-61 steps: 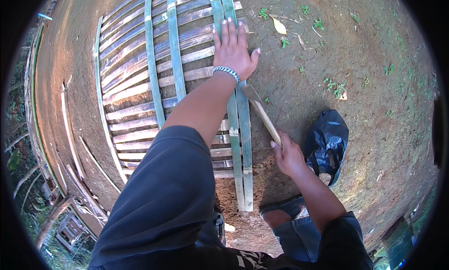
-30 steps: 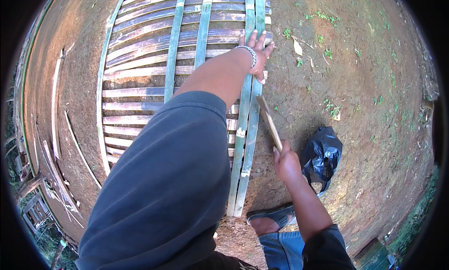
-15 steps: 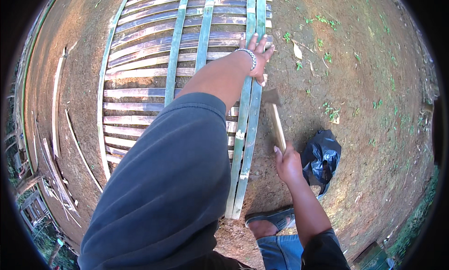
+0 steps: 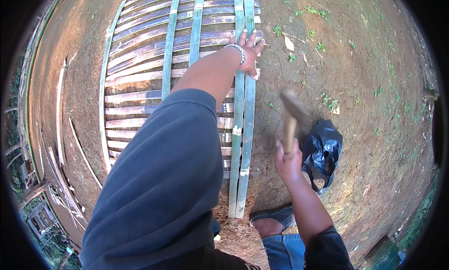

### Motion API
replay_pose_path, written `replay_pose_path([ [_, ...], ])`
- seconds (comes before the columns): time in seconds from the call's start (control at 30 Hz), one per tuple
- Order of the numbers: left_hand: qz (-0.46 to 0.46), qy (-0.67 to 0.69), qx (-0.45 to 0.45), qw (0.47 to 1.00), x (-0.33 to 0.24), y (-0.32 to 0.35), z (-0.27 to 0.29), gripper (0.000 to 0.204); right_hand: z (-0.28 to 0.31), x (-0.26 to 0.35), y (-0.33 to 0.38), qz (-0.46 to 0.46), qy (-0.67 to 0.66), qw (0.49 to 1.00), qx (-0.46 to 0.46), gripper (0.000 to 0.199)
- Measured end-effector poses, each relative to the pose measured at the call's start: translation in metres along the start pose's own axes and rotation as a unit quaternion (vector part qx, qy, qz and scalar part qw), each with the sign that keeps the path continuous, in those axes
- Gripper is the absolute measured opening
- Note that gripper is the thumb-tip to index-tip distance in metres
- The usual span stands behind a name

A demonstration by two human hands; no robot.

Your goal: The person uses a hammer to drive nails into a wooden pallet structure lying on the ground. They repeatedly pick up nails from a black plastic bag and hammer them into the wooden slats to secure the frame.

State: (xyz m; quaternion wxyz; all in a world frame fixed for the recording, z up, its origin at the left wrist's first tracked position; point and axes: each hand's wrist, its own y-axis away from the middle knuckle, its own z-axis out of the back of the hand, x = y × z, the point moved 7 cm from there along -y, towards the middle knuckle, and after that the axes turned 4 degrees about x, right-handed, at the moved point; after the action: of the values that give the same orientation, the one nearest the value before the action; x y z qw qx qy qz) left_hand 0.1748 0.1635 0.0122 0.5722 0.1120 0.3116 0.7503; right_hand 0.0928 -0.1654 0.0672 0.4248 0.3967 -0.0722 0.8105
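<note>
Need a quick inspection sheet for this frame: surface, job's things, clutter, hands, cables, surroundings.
Surface: bare brown dirt ground with sparse green weeds.
Job's things: flat panel of woven bamboo slats with green bamboo strips laid across; wooden-handled hammer, head motion-blurred.
Clutter: crumpled black plastic bag on the ground beside the hammer; loose bamboo strips left of the panel; dry leaves.
Hands: left hand, metal bracelet on its wrist, pressed flat on the green strips; right hand grips the hammer handle, raised.
Cables: nothing seen.
Surroundings: sandalled foot near the panel's edge; vegetation at the rim.
</note>
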Motion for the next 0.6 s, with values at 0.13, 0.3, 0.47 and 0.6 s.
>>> replay_pose_path([
  [0.13, -0.002, -0.001, -0.01, 1.0, -0.005, -0.003, 0.0, 0.139, -0.015, -0.02, -0.011, -0.049, 0.118, 0.985, 0.118, 0.03],
  [0.3, 0.02, 0.006, -0.035, 0.999, -0.001, 0.015, 0.005, 0.141, 0.01, -0.041, 0.052, -0.086, 0.076, 0.988, 0.108, 0.037],
  [0.47, 0.139, 0.045, -0.094, 0.985, -0.002, 0.037, -0.004, 0.138, 0.01, -0.065, 0.12, 0.008, 0.093, 0.994, 0.055, 0.055],
  [0.6, 0.184, 0.055, -0.121, 0.974, -0.004, 0.046, -0.01, 0.141, -0.004, -0.071, 0.149, -0.007, 0.107, 0.986, 0.128, 0.059],
])
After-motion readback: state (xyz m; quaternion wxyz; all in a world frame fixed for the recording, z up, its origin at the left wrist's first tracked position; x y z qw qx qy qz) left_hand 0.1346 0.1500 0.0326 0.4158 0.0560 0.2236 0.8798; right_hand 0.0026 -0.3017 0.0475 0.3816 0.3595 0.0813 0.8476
